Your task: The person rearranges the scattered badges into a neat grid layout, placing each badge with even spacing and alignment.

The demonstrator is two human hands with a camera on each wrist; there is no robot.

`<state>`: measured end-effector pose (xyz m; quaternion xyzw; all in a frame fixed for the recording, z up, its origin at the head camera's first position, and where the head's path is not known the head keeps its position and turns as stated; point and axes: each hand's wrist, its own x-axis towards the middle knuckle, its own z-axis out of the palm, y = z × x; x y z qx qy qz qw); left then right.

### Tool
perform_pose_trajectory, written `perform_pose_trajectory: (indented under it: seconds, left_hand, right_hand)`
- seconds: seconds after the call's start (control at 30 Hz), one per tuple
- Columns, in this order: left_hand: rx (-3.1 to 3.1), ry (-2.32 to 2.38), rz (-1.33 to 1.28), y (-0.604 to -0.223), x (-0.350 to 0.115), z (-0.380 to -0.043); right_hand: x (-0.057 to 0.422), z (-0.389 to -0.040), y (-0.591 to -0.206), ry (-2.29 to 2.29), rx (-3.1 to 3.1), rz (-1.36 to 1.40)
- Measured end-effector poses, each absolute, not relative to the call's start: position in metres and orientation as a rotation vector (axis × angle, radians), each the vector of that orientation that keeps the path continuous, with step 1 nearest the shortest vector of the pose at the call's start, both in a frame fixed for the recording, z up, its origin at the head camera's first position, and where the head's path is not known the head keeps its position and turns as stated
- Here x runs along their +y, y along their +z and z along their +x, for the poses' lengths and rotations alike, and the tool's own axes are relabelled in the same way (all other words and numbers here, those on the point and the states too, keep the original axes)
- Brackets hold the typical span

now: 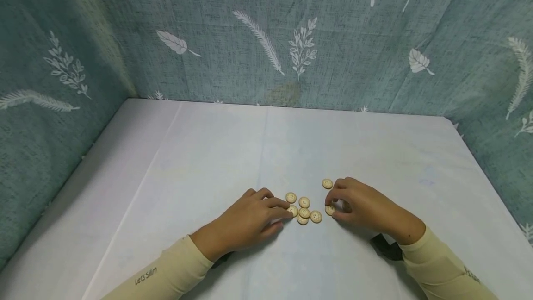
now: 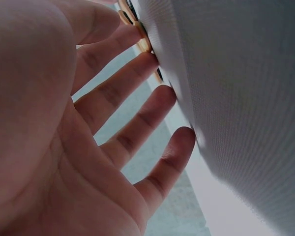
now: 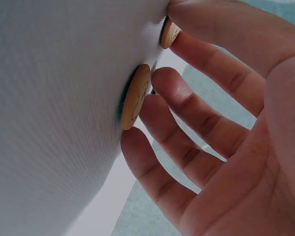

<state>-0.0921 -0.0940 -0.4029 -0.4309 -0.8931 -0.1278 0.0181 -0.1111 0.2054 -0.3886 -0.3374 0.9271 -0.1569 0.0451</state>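
Several small round wooden discs with dark printed markings lie on the table in front of both hands. My left hand (image 1: 260, 219) rests from the left with its fingers loosely extended, the fingertips at the edge of a wooden disc (image 1: 293, 212). In the left wrist view the index fingertip meets a disc (image 2: 143, 40). My right hand (image 1: 366, 205) holds a disc (image 1: 330, 210) at its edges between thumb and index finger. Under its palm sits another disc (image 1: 346, 206), which in the right wrist view stands close by the other fingertips (image 3: 137, 140).
Between the hands is a loose cluster of discs, one disc (image 1: 304, 213) overlapping another. A single disc (image 1: 327, 183) lies beyond the right fingers. The white-covered table (image 1: 208, 152) meets a green leaf-patterned cloth (image 1: 225, 59) at the back and sides.
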Motion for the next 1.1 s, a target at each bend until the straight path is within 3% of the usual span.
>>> perform_pose_trajectory:
  seconds: [1.1]
  left_hand:
    - [-2.791,-0.414,-1.331,-0.4014,-0.0928,-0.0923]
  right_hand:
    - [0.2032,-0.1094,-0.3893,-0.464,2.870,-1.026]
